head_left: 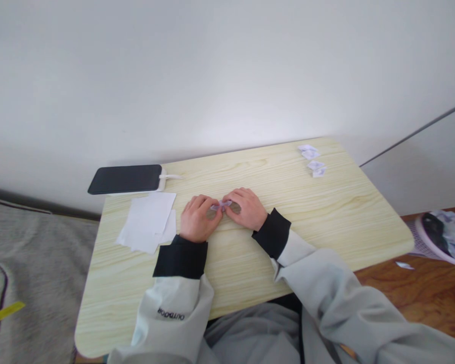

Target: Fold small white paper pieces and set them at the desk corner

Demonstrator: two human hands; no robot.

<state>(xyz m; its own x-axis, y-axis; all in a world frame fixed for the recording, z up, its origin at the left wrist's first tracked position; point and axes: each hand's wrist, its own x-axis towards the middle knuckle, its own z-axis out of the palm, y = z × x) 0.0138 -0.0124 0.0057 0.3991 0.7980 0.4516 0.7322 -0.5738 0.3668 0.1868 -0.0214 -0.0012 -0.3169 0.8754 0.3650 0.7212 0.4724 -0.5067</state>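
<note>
My left hand (199,218) and my right hand (246,207) rest side by side on the pale wooden table (326,212). Both have their fingers curled and pinched on a small folded piece of pale purple paper (222,205) held between them, just above the tabletop. Most of the paper is hidden by my fingers. A stack of white paper sheets (147,221) lies just left of my left hand.
A black phone (126,179) with a white cable plugged in lies at the table's back left edge. Three small folded paper pieces (313,161) sit at the back right. A pink basket (442,237) with paper scraps stands on the wooden floor to the right.
</note>
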